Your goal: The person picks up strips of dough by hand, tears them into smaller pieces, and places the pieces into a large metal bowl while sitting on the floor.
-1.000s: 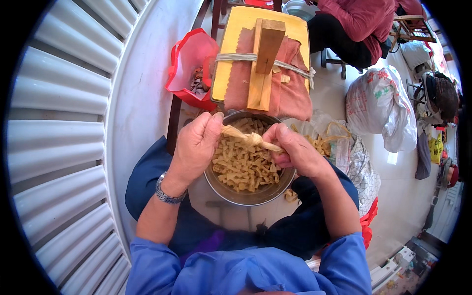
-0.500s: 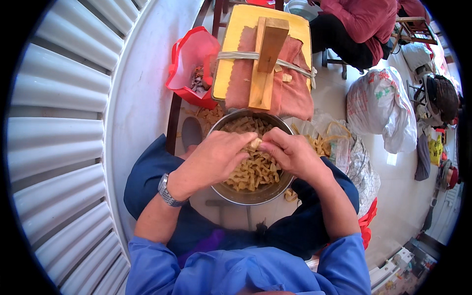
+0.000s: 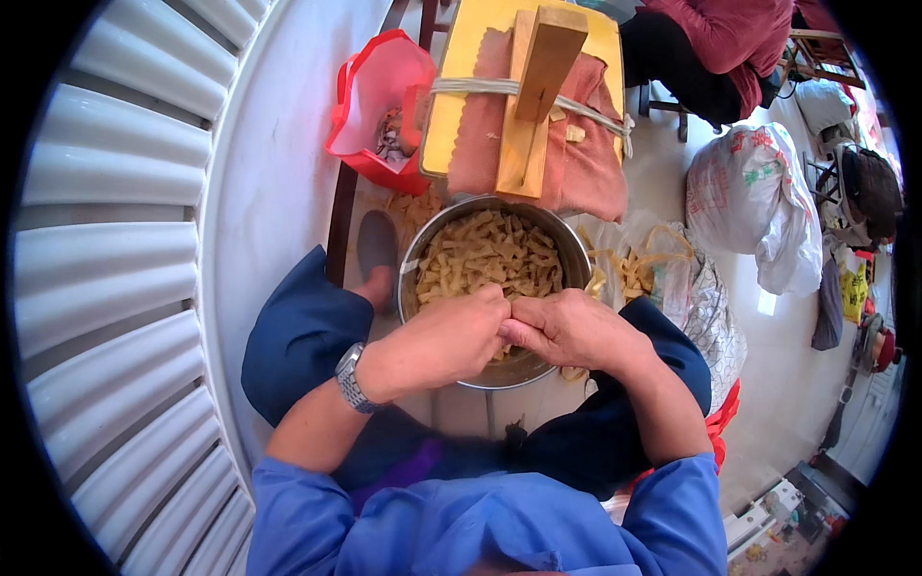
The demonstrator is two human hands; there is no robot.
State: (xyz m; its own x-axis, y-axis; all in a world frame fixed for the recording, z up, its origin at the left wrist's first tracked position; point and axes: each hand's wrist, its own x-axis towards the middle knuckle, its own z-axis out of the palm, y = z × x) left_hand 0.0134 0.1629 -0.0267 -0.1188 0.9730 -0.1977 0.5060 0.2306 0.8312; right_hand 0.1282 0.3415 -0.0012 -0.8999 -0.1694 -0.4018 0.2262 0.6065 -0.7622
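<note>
A round metal basin (image 3: 579, 250) sits between my knees, holding many tan strip-like pieces (image 3: 495, 250). Above its near side, my left hand (image 3: 451, 331) and my right hand (image 3: 571, 329) meet with fingers curled and pressed together. Whatever they pinch between them is hidden by the fingers. A watch is on my left wrist. Just beyond the basin, a wooden T-shaped block (image 3: 549, 67) stands on a reddish cloth (image 3: 475, 144) over a yellow board (image 3: 480, 48), tied with a pale cord (image 3: 471, 85). Small tan bits lie on the cloth.
Left of the board stands a red box (image 3: 379, 168) with scraps inside. Tan peelings (image 3: 634, 274) lie right of the basin, near a white sack (image 3: 754, 197). A person in a red top (image 3: 715, 38) sits at the back right. White slatted panels (image 3: 115, 144) line the left.
Both hands have come nearer to me, uncovering the far part of the basin. The pale tan piece seen between their fingers before is now hidden. The view has shifted slightly.
</note>
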